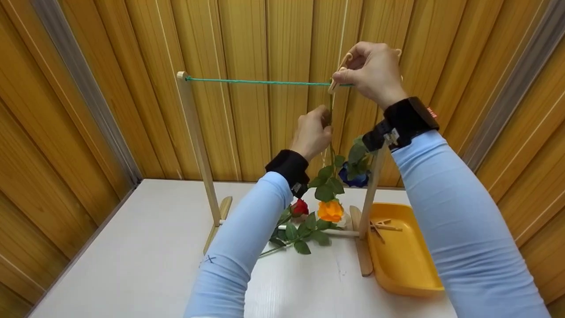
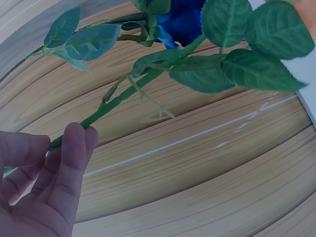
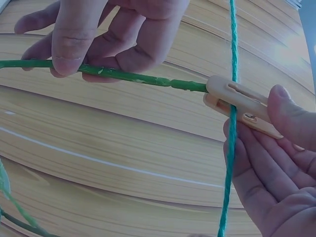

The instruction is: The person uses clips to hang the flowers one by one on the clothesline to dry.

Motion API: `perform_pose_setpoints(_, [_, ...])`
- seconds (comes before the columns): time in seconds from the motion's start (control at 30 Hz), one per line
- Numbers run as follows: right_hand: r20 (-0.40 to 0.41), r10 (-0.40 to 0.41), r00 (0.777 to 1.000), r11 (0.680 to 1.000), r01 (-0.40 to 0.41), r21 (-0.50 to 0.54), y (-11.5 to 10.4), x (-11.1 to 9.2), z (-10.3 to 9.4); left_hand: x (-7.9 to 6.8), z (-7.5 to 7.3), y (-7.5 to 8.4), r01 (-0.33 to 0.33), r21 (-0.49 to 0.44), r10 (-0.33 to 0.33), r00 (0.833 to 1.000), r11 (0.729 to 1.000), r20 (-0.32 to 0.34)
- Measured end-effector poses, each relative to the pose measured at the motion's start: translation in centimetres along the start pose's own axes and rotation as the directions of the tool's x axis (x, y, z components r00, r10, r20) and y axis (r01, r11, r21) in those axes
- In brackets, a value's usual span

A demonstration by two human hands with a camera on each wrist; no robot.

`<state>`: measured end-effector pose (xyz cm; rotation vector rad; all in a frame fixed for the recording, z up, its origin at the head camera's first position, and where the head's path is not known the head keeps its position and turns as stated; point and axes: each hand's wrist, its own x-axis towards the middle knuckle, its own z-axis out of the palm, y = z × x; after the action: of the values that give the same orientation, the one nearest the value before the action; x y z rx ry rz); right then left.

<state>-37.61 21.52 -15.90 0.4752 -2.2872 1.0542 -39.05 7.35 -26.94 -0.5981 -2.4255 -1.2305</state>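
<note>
My left hand (image 1: 311, 130) pinches the green stem (image 2: 116, 101) of an orange rose (image 1: 330, 211), which hangs head down below it. Above, my right hand (image 1: 377, 73) grips a light wooden clothespin (image 3: 242, 101) between thumb and fingers. The clothespin's jaws are around the teal string (image 1: 260, 82) and meet the stem's cut end. A blue rose (image 1: 354, 175) hangs head down just to the right, its upper stem hidden behind my right arm. On the table, below my left hand, lies a red rose (image 1: 300, 207) with leafy stem.
A wooden frame (image 1: 197, 145) with two posts carries the string. To its right stands a yellow tray (image 1: 408, 260) holding several clothespins (image 1: 386, 226). The white table (image 1: 132, 260) meets wood-patterned panels (image 1: 247, 132) behind and at the sides.
</note>
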Motion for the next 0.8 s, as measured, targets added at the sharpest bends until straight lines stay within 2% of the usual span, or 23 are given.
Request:
perform_pose_setpoints(0.5, [0.059,0.075,0.995,0.997,-0.073,-0.04,-0.35,0.18,-0.06,-0.07,0.08,-0.08,0.001,-0.047,0.002,0.998,0.999,0.056])
perform_pose_setpoints(0.8, [0.109,0.087,0.99,0.994,-0.079,-0.077,-0.59,0.04,0.11,-0.19,0.13,-0.48,-0.007,-0.039,0.01,0.997,0.999,0.083])
